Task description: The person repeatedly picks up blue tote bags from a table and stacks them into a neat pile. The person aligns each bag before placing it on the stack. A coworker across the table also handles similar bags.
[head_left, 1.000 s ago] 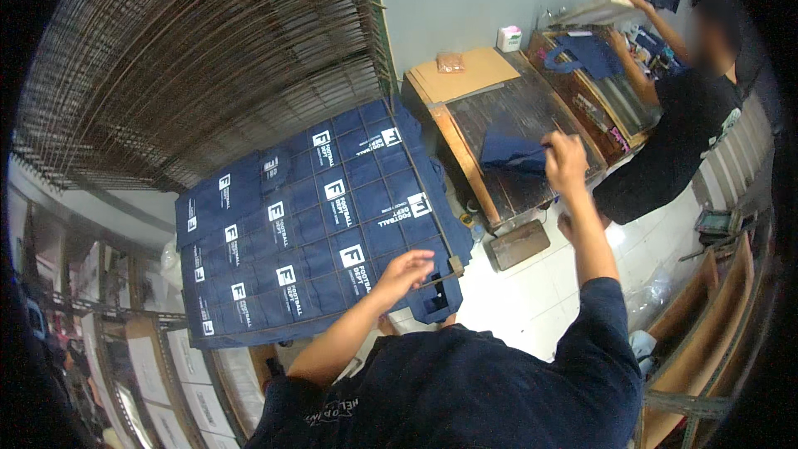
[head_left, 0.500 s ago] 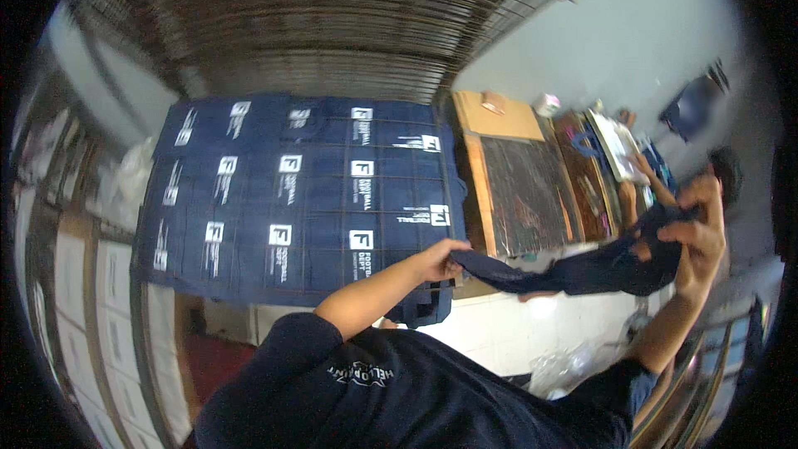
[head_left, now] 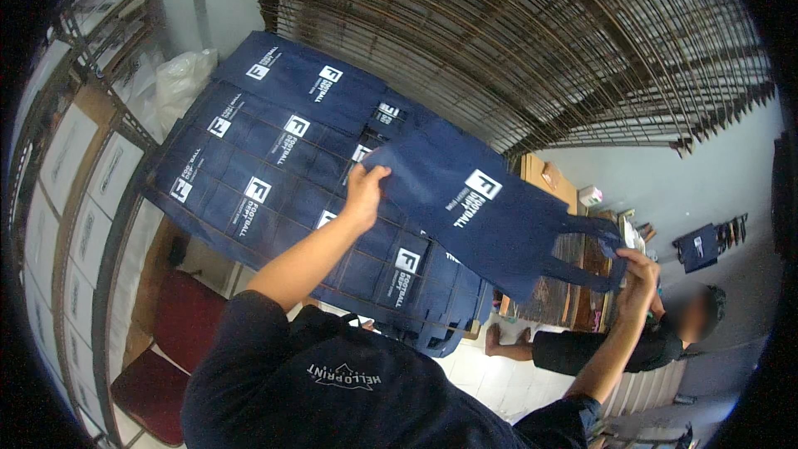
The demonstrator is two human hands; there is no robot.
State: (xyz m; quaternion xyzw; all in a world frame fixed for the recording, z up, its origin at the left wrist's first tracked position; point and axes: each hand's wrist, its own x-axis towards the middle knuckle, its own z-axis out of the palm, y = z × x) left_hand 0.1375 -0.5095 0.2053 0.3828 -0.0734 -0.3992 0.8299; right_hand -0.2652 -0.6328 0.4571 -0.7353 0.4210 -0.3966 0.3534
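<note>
Bag (head_left: 486,212) hangs stretched in the air between both hands, long axis running left to right: left hand (head_left: 364,191) pinches its bottom corner, right hand (head_left: 636,278) grips the handles (fingers closed, I think). Below lies the worktop (head_left: 249,175), covered in rows of like bags; wire racks (head_left: 515,41) behind.

A wire grid rack (head_left: 532,41) fills the upper right of the frame. At right stands a pale grey wall (head_left: 706,175). Wooden shelving with white boxes (head_left: 66,166) runs down the left edge. A red chair (head_left: 166,349) sits lower left, on white floor tiles (head_left: 499,374).
</note>
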